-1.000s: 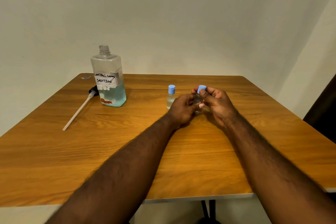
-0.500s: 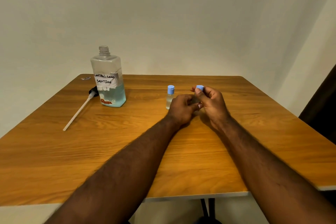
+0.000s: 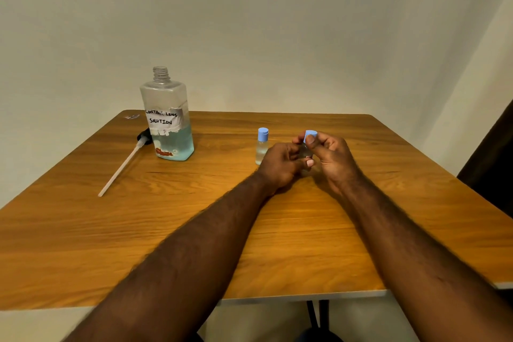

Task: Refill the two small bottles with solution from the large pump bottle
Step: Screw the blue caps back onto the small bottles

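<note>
Occupying mid-worktop [image 3: 277,244]: one small bottle [image 3: 303,151], gripped round its body by the curled fingers of the left hand [image 3: 280,165], its blue cap [image 3: 310,136] pinched by the fingers of the right hand [image 3: 334,159]. Second small bottle [image 3: 262,147], capped and upright, just beside the left hand. Large bottle [image 3: 168,122], neck open, partly full of blue liquid, well apart at far left, with its pump [image 3: 122,168] lying beside it.

One head-worn camera, looking forward and down.
It faces the table [image 3: 116,230] from its near edge at six o'clock, close above; the wall [image 3: 277,22] fills twelve o'clock.
</note>
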